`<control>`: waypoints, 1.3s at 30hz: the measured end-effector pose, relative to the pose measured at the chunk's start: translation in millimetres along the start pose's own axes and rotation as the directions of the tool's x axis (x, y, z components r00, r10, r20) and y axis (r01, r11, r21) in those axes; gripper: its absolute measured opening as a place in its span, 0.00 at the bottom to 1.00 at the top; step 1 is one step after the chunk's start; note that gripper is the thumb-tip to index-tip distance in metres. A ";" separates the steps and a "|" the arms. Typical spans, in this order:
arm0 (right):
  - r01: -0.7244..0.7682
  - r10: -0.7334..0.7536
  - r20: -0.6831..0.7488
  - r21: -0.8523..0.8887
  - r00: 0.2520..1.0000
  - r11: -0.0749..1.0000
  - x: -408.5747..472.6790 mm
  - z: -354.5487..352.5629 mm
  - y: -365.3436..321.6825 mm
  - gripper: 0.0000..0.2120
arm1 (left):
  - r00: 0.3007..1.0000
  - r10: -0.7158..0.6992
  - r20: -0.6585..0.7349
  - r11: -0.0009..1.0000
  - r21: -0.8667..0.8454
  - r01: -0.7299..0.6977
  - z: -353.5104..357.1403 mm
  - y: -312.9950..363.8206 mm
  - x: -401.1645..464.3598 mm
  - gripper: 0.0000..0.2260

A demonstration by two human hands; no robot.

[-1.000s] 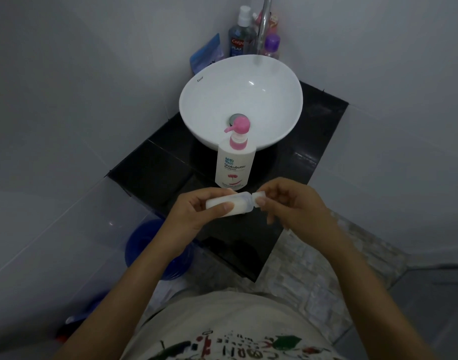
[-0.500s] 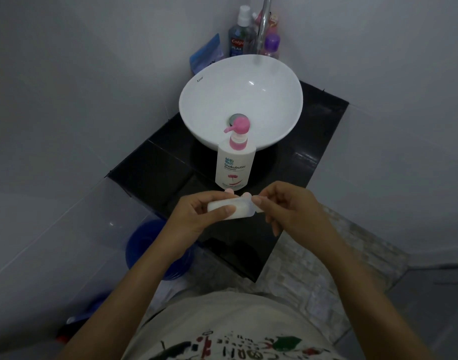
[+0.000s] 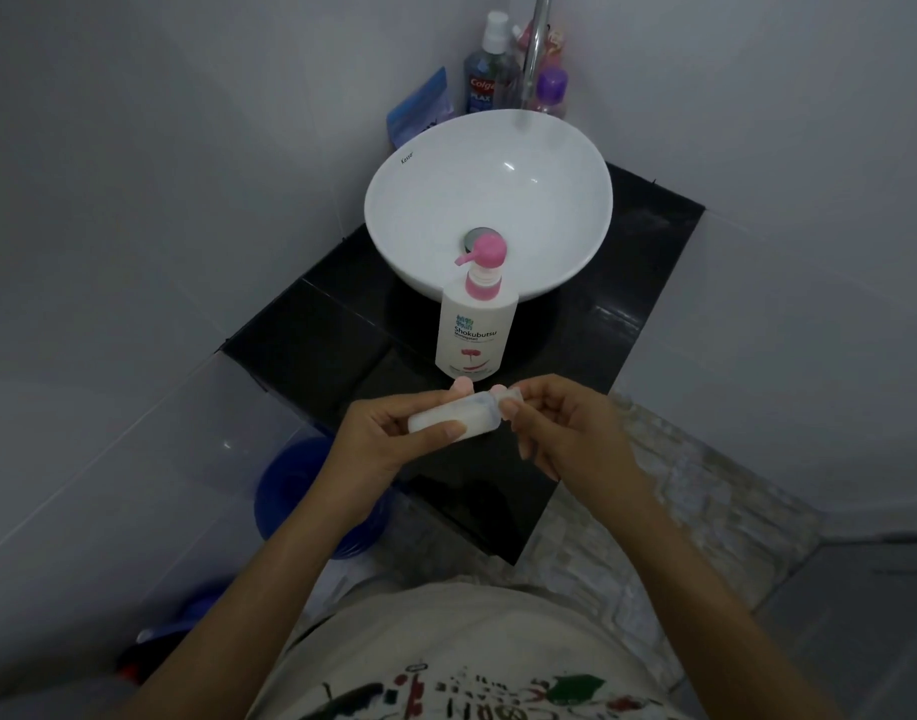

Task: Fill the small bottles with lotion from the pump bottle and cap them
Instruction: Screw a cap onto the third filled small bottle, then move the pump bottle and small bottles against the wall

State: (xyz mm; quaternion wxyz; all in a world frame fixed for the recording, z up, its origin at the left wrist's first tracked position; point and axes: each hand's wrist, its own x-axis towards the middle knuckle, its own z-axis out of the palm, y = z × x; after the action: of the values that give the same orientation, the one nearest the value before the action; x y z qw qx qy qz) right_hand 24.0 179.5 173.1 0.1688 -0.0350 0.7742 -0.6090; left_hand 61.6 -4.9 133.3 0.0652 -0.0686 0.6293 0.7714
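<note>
A small translucent bottle (image 3: pixel 459 415) with white lotion inside lies sideways in my left hand (image 3: pixel 388 439), held between thumb and fingers. My right hand (image 3: pixel 560 433) pinches the bottle's cap (image 3: pixel 509 396) at its right end with thumb and fingertips. The white pump bottle (image 3: pixel 476 324) with a pink pump head stands upright on the black counter (image 3: pixel 310 335), just beyond my hands and in front of the basin.
A white round basin (image 3: pixel 490 200) sits on the counter under a metal tap (image 3: pixel 536 49). Mouthwash and other bottles (image 3: pixel 485 70) stand in the far corner. A blue bucket (image 3: pixel 295 491) is on the floor at the left, below the counter.
My right hand's fingers have shifted on the cap, and the cap now sits closer against the bottle's neck. Both hands have stayed in place above the counter's front edge.
</note>
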 end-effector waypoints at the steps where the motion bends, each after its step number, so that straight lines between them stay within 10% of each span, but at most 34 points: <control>1: -0.008 0.008 -0.005 0.001 1.000 1.000 0.3 1.7 1.3 0.09 | 1.000 0.005 -0.005 1.000 0.005 -0.005 -0.9 -2.2 -0.8 0.15; 13: 0.017 -0.014 0.012 -0.289 1.000 0.957 12.7 14.6 26.3 0.12 | 0.999 0.021 0.048 0.777 0.627 -0.046 -19.4 -49.7 22.7 0.18; 20: -0.086 0.072 -0.054 -0.311 0.996 0.946 18.3 2.8 40.6 0.08 | 0.982 0.055 -0.181 0.760 0.645 0.076 -33.2 -86.7 64.0 0.19; 39: -0.113 0.038 -0.184 -0.417 0.982 0.902 82.0 -36.1 45.6 0.10 | 0.988 -0.068 -0.142 0.764 0.629 0.143 -54.1 -94.5 93.3 0.30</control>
State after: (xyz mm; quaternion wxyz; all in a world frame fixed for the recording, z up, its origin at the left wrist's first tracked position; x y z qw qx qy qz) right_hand -57.2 203.5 118.8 0.1136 0.0116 0.9007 -0.4192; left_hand -11.1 -37.7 14.1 0.0930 -0.1204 0.8509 0.5028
